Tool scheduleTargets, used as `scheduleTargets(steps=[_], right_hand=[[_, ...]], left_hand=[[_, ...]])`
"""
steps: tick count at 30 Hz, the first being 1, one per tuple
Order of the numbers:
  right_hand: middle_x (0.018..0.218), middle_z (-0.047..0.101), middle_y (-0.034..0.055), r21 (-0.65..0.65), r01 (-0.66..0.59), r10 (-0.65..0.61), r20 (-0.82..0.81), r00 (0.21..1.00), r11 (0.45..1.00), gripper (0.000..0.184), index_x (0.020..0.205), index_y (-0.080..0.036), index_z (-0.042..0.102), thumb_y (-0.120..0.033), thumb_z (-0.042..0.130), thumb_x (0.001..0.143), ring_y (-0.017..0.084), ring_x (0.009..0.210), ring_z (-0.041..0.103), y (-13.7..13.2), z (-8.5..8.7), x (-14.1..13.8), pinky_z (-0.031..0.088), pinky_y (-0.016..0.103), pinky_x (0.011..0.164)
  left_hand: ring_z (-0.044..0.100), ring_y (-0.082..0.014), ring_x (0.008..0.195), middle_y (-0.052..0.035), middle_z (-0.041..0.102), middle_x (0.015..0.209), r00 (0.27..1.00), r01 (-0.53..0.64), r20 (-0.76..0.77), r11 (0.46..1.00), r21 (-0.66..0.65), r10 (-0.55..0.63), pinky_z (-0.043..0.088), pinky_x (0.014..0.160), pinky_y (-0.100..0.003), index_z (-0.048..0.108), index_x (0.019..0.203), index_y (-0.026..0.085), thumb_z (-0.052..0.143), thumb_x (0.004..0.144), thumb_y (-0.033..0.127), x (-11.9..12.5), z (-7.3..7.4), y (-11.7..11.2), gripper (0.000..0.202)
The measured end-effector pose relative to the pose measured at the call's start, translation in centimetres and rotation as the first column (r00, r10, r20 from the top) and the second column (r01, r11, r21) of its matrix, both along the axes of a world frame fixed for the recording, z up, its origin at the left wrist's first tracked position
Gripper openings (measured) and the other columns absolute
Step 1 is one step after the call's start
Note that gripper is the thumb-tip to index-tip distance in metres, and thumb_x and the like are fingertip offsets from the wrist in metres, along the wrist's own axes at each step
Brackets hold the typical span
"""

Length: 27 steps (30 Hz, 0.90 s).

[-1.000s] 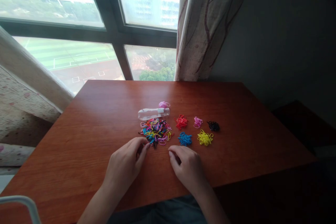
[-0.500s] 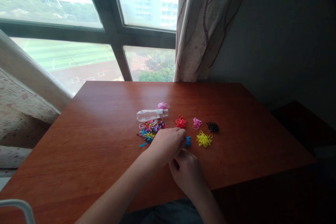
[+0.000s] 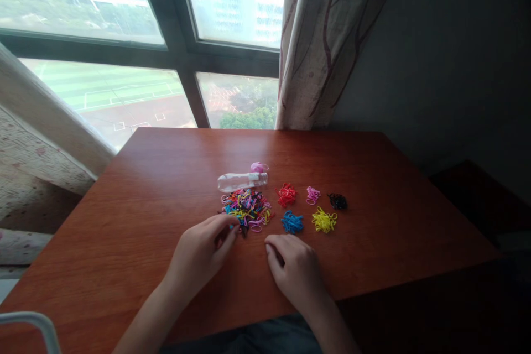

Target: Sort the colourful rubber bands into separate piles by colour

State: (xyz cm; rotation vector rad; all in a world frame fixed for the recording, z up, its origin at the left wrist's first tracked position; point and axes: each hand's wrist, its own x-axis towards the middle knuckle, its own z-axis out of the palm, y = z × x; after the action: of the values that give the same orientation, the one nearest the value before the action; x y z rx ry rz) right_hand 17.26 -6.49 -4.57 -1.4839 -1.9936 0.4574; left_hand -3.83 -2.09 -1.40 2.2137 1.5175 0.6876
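Observation:
A mixed heap of small coloured rubber bands [image 3: 248,207] lies mid-table. To its right are sorted little piles: red [image 3: 286,193], pink [image 3: 312,194], black [image 3: 337,200], blue [image 3: 292,222] and yellow [image 3: 324,219]. My left hand [image 3: 203,251] is at the heap's near edge, thumb and fingers pinched together on a bit of blue band. My right hand [image 3: 295,266] rests on the table just below the blue pile, fingers curled under, with nothing visible in it.
A small clear bottle [image 3: 243,181] lies on its side behind the heap, with a pink cap [image 3: 259,166] beside it. The wooden table [image 3: 145,188] stands against a window and a curtain [image 3: 327,38]. A white chair rail [image 3: 29,323] shows at bottom left.
My left hand reached right over to the blue pile half a second ago, then came back to the near edge of the mixed heap. The right hand barely moved.

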Motion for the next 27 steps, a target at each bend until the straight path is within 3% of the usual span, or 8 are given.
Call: scheduleTargets(steps=[4,8,16,27], right_hand=[[0.079,0.068,0.0001,-0.003,0.037,-0.037,0.035,0.999,0.999,0.017,0.091,-0.023,0.065,-0.014,0.052,0.091,0.016,0.075,0.063,0.1,0.0,-0.4,0.04,0.025,0.07],[0.076,0.067,-0.0011,-0.033,0.054,-0.052,0.058,0.997,0.998,0.011,0.09,-0.024,0.064,-0.015,0.058,0.089,0.017,0.073,0.061,0.4,0.3,-1.8,0.037,0.026,0.066],[0.073,0.066,-0.0011,-0.016,0.092,-0.09,0.091,0.992,0.996,0.008,0.084,-0.024,0.06,-0.019,0.065,0.088,0.016,0.067,0.061,0.8,0.5,-4.9,0.033,0.026,0.061],[0.077,0.069,0.0008,-0.024,0.162,-0.156,0.168,0.974,0.987,0.008,0.084,-0.024,0.061,-0.021,0.067,0.088,0.02,0.071,0.065,1.3,0.4,-7.3,0.033,0.027,0.058]], left_hand=[[0.067,-0.0154,0.07,-0.0015,0.073,0.083,0.998,-0.064,0.001,0.998,0.015,0.064,0.049,0.064,-0.024,0.066,0.092,0.022,0.05,0.092,0.032,-1.9,-1.7,-1.3,0.019],[0.07,-0.0174,0.079,-0.0013,0.075,0.091,0.995,-0.086,-0.052,0.996,0.018,0.087,0.05,0.069,-0.025,0.065,0.095,0.023,0.05,0.092,0.034,-2.0,-2.5,-2.0,0.019],[0.07,-0.018,0.079,-0.0008,0.075,0.09,0.989,-0.068,-0.13,0.997,0.033,0.072,0.049,0.066,-0.026,0.065,0.092,0.024,0.049,0.093,0.031,-1.4,-2.1,-2.0,0.018],[0.071,-0.0188,0.081,-0.0014,0.075,0.092,0.988,-0.132,-0.07,0.991,0.037,0.134,0.051,0.07,-0.027,0.065,0.094,0.024,0.051,0.09,0.03,-1.6,-2.3,-1.9,0.016]])
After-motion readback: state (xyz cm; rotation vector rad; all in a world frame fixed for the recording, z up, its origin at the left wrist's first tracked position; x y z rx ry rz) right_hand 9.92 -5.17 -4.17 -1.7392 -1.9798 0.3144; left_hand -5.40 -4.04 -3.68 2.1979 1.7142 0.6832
